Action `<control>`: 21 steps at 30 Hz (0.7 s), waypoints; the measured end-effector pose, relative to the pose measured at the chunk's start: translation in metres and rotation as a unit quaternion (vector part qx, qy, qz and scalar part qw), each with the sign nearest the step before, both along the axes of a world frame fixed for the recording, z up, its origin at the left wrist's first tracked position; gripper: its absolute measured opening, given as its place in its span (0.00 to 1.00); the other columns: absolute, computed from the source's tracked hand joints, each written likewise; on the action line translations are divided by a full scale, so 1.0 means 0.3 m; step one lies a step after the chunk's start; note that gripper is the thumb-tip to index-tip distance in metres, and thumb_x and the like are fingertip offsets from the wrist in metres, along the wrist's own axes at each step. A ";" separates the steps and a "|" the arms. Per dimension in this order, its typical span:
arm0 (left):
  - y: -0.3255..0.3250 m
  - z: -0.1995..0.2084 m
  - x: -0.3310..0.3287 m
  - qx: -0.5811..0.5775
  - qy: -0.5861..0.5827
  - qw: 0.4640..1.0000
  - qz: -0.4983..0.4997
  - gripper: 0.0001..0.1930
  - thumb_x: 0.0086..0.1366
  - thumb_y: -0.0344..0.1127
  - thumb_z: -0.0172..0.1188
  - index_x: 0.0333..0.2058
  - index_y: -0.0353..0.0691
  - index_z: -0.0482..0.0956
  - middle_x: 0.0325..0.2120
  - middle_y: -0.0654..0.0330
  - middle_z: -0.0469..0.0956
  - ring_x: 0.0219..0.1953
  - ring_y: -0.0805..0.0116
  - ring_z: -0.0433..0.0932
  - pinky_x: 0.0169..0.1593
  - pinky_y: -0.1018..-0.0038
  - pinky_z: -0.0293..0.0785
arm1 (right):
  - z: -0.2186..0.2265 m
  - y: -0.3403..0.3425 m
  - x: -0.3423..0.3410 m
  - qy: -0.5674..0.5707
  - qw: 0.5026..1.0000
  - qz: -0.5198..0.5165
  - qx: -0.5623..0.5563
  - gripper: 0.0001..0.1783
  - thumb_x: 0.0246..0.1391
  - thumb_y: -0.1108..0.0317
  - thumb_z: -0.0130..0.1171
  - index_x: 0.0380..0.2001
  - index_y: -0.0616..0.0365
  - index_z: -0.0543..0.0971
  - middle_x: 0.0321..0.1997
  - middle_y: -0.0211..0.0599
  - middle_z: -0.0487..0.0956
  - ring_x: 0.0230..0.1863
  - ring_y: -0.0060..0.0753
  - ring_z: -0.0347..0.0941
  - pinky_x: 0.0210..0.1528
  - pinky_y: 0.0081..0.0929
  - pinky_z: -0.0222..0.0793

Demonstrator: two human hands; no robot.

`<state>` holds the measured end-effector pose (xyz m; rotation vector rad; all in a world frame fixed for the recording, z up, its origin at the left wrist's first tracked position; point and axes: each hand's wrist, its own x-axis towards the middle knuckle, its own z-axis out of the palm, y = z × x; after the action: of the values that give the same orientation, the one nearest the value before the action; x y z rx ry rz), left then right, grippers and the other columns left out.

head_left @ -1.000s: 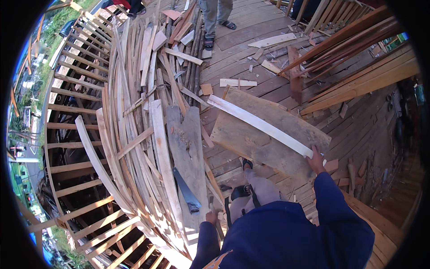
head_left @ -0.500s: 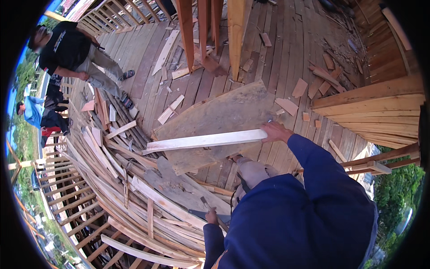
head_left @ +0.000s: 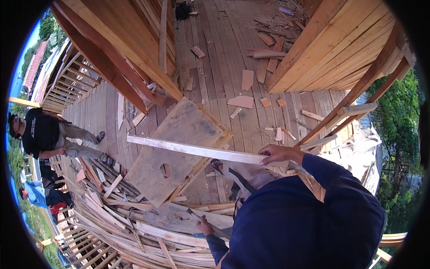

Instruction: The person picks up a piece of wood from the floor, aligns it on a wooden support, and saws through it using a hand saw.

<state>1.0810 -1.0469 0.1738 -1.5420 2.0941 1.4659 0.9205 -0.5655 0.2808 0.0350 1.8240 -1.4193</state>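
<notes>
A long, pale wooden board (head_left: 192, 149) stretches across the middle of the view. My right hand (head_left: 280, 154) is closed around its right end. The board's far end reaches left over a worn wooden bench top (head_left: 148, 159) that has an oval hole in it. Lower down, my left hand (head_left: 204, 225) grips a slim, light-coloured tool handle (head_left: 195, 215). A blue-grey flat piece shows beside that hand; the rest of the tool is mostly hidden, so its kind is unclear.
Long timber strips (head_left: 121, 219) lie piled at the lower left. Wood offcuts (head_left: 242, 102) litter the plank floor. A stack of planks (head_left: 331, 49) stands at upper right, and upright timbers (head_left: 134, 49) rise at upper left. A person in a black shirt (head_left: 41, 134) stands at far left.
My view has turned to the right. The board's far end has swung away from the timber pile and over the bench top, still held by my right hand. My left hand keeps its tool.
</notes>
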 end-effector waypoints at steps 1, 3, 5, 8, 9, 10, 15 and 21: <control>0.059 0.018 -0.017 0.012 0.015 0.999 -0.030 0.14 0.53 0.38 0.61 0.21 0.34 0.68 0.19 0.62 0.65 0.23 0.69 0.62 0.29 0.69 0.60 | 0.032 0.062 0.042 -0.006 1.000 -0.028 -0.007 0.33 0.49 0.52 0.68 0.49 0.68 0.75 0.42 0.41 0.79 0.44 0.30 0.74 0.47 0.28 0.68; 0.167 0.073 -0.074 0.032 0.020 0.995 -0.094 0.14 0.53 0.38 0.61 0.20 0.35 0.67 0.18 0.64 0.63 0.22 0.71 0.60 0.28 0.70 0.58 | 0.092 0.153 0.103 -0.008 0.995 -0.103 0.006 0.34 0.48 0.50 0.67 0.50 0.67 0.75 0.43 0.44 0.80 0.45 0.33 0.75 0.49 0.30 0.68; 0.247 0.082 -0.137 0.041 0.032 0.986 -0.158 0.14 0.53 0.36 0.62 0.19 0.37 0.66 0.16 0.67 0.61 0.21 0.74 0.58 0.27 0.72 0.55 | 0.063 0.238 0.162 -0.007 0.983 -0.182 0.035 0.34 0.48 0.50 0.67 0.50 0.67 0.74 0.43 0.48 0.79 0.46 0.36 0.75 0.50 0.31 0.67; 0.448 0.190 -0.314 0.081 0.029 0.962 -0.257 0.14 0.54 0.35 0.62 0.19 0.39 0.65 0.16 0.69 0.61 0.22 0.76 0.57 0.27 0.73 0.55 | 0.000 0.351 0.229 0.019 0.954 -0.284 0.097 0.33 0.48 0.53 0.66 0.49 0.68 0.74 0.44 0.49 0.79 0.47 0.38 0.75 0.50 0.31 0.67; 0.509 0.206 -0.370 0.080 0.032 0.955 -0.285 0.14 0.55 0.34 0.63 0.19 0.40 0.66 0.16 0.70 0.63 0.22 0.79 0.58 0.26 0.75 0.54 | -0.023 0.367 0.208 0.005 0.945 -0.307 0.113 0.32 0.48 0.53 0.66 0.49 0.68 0.74 0.42 0.49 0.79 0.45 0.37 0.75 0.49 0.31 0.67; 0.579 0.213 -0.430 0.091 0.022 0.947 -0.308 0.13 0.56 0.34 0.62 0.19 0.39 0.67 0.16 0.70 0.64 0.22 0.79 0.58 0.26 0.75 0.54 | -0.045 0.388 0.179 -0.012 0.935 -0.330 0.128 0.32 0.48 0.54 0.66 0.48 0.69 0.74 0.41 0.48 0.79 0.44 0.37 0.75 0.48 0.31 0.67; 0.935 0.188 -0.705 0.162 -0.105 0.907 -0.374 0.10 0.56 0.32 0.62 0.20 0.38 0.70 0.16 0.70 0.66 0.22 0.81 0.61 0.27 0.77 0.56 | -0.309 0.491 0.031 -0.104 0.862 -0.491 0.069 0.27 0.49 0.56 0.65 0.44 0.67 0.75 0.31 0.39 0.77 0.34 0.27 0.71 0.39 0.26 0.65; 1.355 0.040 -1.055 0.182 -0.193 0.898 -0.352 0.07 0.58 0.33 0.63 0.26 0.38 0.74 0.20 0.69 0.70 0.24 0.81 0.64 0.29 0.78 0.60 | -0.467 0.661 -0.366 -0.234 0.789 -0.568 -0.015 0.21 0.52 0.61 0.62 0.45 0.65 0.75 0.30 0.35 0.77 0.35 0.22 0.71 0.39 0.23 0.65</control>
<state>0.7645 -0.6405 0.1859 -0.7269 1.7255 1.0775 0.8107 -0.3671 0.1407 1.5546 1.3049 -1.9331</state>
